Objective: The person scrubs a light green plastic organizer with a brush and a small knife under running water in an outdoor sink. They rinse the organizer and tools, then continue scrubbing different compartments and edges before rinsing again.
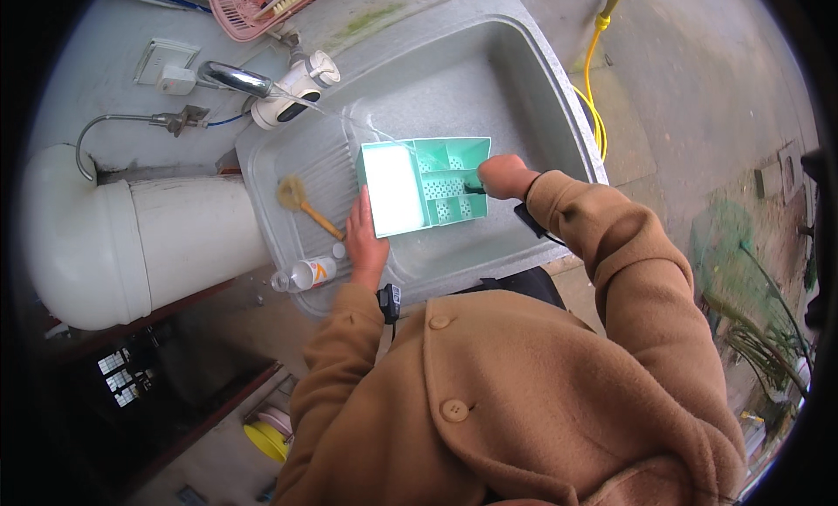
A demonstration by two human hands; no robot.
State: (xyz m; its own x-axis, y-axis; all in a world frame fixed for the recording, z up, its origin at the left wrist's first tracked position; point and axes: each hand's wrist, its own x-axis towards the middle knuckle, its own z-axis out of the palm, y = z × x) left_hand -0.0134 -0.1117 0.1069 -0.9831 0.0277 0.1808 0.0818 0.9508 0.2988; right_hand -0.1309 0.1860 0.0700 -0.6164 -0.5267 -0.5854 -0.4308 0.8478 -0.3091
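A mint-green storage box with several compartments rests tilted in the grey sink. One large section on its left looks white, and the smaller ones have perforated bottoms. My left hand holds the box at its lower left side, fingers stretched along the wall. My right hand is closed in a fist at the right edge of the box. A small dark green part of something shows below its fingers, inside a compartment; what it is I cannot make out. From the tap a thin stream of water runs toward the box.
On the ribbed drainboard, left of my left hand, lie a round-headed wooden-handled brush and a white bottle. A white tank stands beside the sink. A pink basket hangs behind; a yellow hose runs at the right.
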